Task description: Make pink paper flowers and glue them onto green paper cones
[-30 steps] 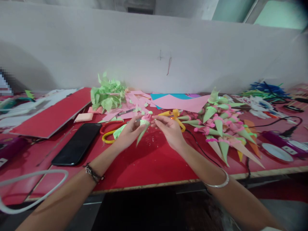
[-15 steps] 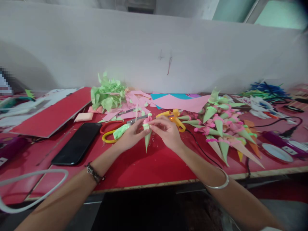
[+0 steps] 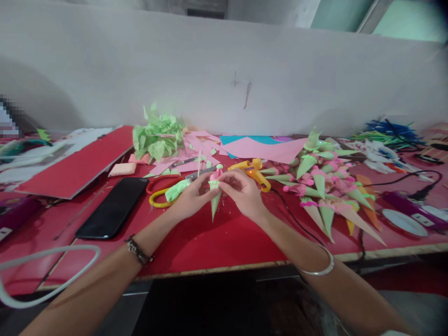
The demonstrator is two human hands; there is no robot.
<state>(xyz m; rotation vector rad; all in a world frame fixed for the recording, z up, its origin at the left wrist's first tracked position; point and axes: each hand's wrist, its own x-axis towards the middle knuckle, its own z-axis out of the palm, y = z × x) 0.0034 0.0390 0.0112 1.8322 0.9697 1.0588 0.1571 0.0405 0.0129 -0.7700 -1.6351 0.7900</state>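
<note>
Between my two hands is a small paper ice cream cone [image 3: 215, 205], point down, pale green with a pink swirl and a green ball on top. My left hand [image 3: 191, 198] pinches its left side near the rim. From the right, the fingertips of my right hand [image 3: 243, 193] press on the cone's upper part. Just behind my left hand lie scissors [image 3: 159, 199] with red and yellow handles, and a light green clay lump [image 3: 177, 190]. A yellow glue gun [image 3: 257, 175] rests beyond my right hand, its cord trailing right.
Many finished-looking paper cones [image 3: 327, 186] are piled at right. A black phone [image 3: 112, 207] lies at left, near a red board [image 3: 77, 161]. Crumpled green tissue paper [image 3: 159, 135] and pink paper [image 3: 262, 148] sit along the back wall. A white loop [image 3: 94, 249] crosses the front left edge.
Both hands keep their grip on the cone with barely any movement. The whole view has shifted very slightly.
</note>
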